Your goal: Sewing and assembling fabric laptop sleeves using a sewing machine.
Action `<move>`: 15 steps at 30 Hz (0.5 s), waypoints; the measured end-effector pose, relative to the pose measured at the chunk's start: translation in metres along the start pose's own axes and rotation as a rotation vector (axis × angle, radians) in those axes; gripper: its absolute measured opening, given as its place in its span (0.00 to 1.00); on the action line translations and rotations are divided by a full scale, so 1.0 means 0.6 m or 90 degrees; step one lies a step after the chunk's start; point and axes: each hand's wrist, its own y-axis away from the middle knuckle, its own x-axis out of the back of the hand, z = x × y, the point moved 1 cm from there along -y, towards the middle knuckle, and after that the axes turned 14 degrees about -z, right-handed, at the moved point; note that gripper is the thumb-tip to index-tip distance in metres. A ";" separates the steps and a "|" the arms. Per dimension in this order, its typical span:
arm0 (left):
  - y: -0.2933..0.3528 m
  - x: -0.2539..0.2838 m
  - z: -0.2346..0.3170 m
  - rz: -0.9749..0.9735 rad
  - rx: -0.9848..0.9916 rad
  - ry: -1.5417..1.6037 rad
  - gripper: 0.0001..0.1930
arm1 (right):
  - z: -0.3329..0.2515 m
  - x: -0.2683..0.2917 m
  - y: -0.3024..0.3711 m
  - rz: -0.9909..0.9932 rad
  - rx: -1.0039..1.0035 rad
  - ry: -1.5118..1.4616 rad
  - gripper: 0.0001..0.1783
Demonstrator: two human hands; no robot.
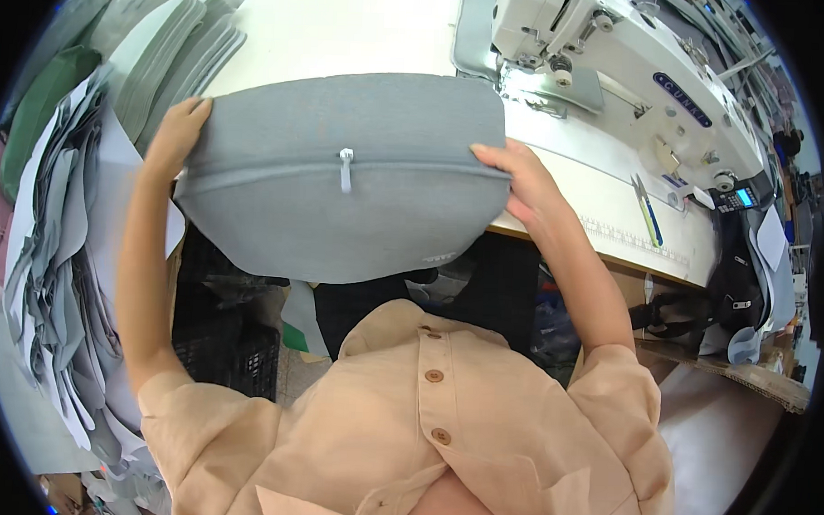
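I hold a grey padded fabric pouch with both hands at the near edge of the white sewing table. A zipper runs across its middle, with a pale pull tab hanging down. My left hand grips its left end. Gripping the right end is my right hand, fingers over the top edge. The pouch is rounded and bulges out toward me. Its lower half hangs off the table edge above my lap.
A white industrial sewing machine stands on the table at the right. Snips with blue handles lie beside a ruler strip. Stacks of grey cut fabric pieces pile up at the left. A black crate sits under the table.
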 end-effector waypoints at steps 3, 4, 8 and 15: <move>-0.022 -0.088 0.099 0.290 -0.276 -0.311 0.14 | 0.003 0.027 -0.045 0.083 -0.026 -0.004 0.21; -0.009 -0.124 0.156 0.204 -0.346 -0.203 0.15 | 0.001 0.032 -0.058 0.120 -0.022 -0.002 0.21; 0.024 -0.262 0.277 0.039 -0.453 -0.201 0.14 | 0.007 0.064 -0.104 0.107 -0.042 -0.006 0.15; -0.067 -0.325 0.251 -0.006 -0.371 -0.093 0.15 | -0.004 0.080 -0.066 0.259 0.038 0.403 0.11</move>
